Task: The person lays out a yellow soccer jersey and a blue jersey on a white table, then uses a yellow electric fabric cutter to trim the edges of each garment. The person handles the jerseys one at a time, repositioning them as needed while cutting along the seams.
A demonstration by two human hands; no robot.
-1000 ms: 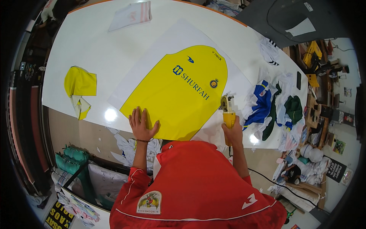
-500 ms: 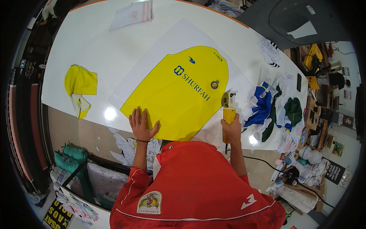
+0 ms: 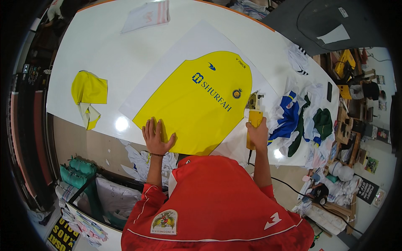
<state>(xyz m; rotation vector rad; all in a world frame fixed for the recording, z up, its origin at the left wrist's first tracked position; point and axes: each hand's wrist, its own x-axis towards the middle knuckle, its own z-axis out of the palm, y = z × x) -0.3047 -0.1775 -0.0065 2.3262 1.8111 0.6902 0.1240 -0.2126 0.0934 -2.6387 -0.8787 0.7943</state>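
A yellow jersey panel [image 3: 188, 113] with blue print and a crest lies on a larger white sheet [image 3: 171, 54]. My left hand [image 3: 157, 138] rests on the panel's lower left, fingers spread. My right hand [image 3: 258, 133] grips a corded yellow electric rotary cutter [image 3: 254, 117], whose blade head is beside the panel's right edge; whether the blade touches it I cannot tell. Farther left lies a folded yellow fabric piece [image 3: 88, 88], partly white.
The white table [image 3: 83, 37] holds a plastic bag [image 3: 145, 16] at the back and heaped blue, green, white garments [image 3: 289, 113] at the right. Green bundles [image 3: 75, 178] sit below left, a cluttered bench [image 3: 343, 121] stands right, a person [image 3: 54, 12] is at top left.
My right hand and the cutter have moved forward, away from me, along the panel's right edge. My left hand stays in place.
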